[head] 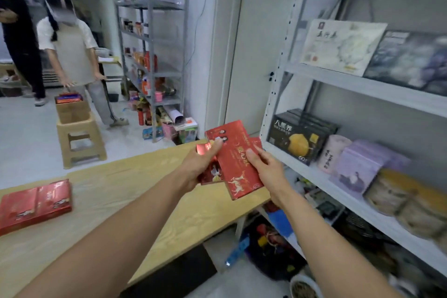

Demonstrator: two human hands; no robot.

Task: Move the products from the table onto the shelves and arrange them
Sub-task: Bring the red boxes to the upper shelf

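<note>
As right hand [268, 172] grips, box [238, 164] (red) sits leftward, touching.

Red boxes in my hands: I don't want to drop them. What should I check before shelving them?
1. Left hand grips the red boxes: ok.
2. Right hand holds them too: ok.
3. Path to the shelf unobstructed: ok.
4. Free room beside the black box: cannot tell.
5. Table emptied: not ok, red stack remains.

Five red boxes [238, 167], two hands [200, 164]
</note>
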